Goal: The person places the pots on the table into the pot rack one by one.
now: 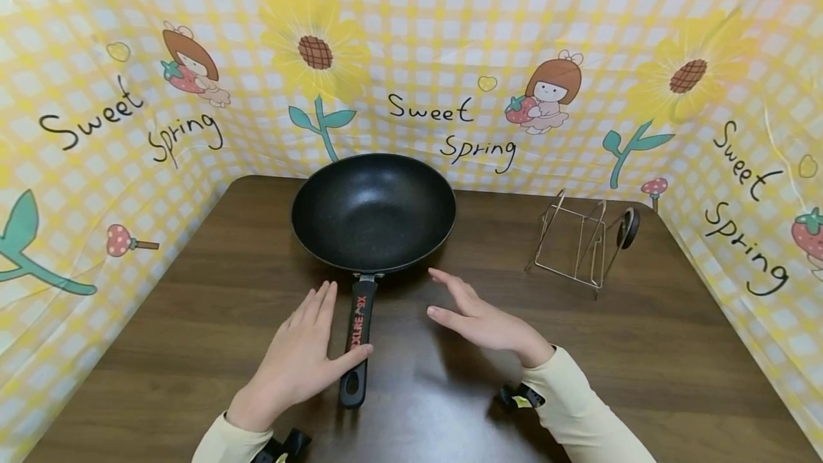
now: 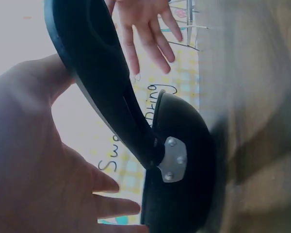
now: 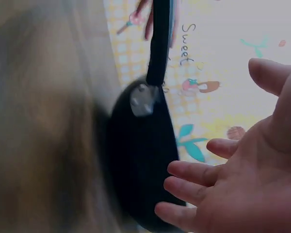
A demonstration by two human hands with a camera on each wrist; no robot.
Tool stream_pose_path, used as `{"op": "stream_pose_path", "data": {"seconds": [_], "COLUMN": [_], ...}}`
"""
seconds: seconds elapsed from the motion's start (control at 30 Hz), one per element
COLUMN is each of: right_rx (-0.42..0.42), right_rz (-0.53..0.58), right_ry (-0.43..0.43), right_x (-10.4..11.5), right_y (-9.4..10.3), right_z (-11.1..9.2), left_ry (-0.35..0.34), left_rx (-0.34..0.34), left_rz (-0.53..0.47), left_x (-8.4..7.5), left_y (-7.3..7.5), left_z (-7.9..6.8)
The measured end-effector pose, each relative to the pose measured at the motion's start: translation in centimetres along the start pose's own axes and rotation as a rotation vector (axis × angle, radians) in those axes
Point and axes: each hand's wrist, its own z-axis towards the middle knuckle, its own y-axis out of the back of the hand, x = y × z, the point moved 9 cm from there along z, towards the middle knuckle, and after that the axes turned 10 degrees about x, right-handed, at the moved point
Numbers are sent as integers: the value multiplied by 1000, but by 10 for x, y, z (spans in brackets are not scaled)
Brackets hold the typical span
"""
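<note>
Left hand [image 1: 296,363] and right hand [image 1: 491,324] lie either side of a black pan's handle [image 1: 358,341], neither holding anything. On the left hand, the fingers are straight and close together, the thumb spread wide and crossing over the handle. The right hand is loosely spread, thumb apart from the fingers, its fingertips near the rim.

The pan [image 1: 376,213] sits upright on a brown table [image 1: 161,349], bowl away from the person, handle pointing back toward them. To its right, well apart, stands a wire rack [image 1: 572,241] with a dark round piece on one side. Yellow checked cloth [image 1: 424,56] surrounds the table.

For a steady hold, the left hand would do best to wrap the whole handle, thumb over the top, as the bowl probably makes the far end heavy. The right hand could support the rim if the pan tips. Keeping the bowl level, and well away from the rack, seems wise.

Whether the left thumb touches the handle cannot be told; in the left wrist view its tip is lost behind it. The thumb covers part of the handle's red lettering. The pan's underside is hidden, both sleeves [image 1: 572,391] are cut off, and the right wrist view is blurred along the table.
</note>
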Motion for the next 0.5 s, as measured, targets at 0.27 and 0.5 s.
{"op": "stream_pose_path", "data": {"seconds": [0.27, 0.5], "right_rx": [137, 193], "right_rz": [231, 493], "right_ry": [-4, 93], "right_x": [-10, -2], "right_y": [-23, -34], "right_z": [20, 40], "left_ry": [26, -126], "left_rx": [232, 453], "left_rz": [-300, -619], "left_x": [14, 38], "left_y": [-29, -80], "left_z": [-8, 0]}}
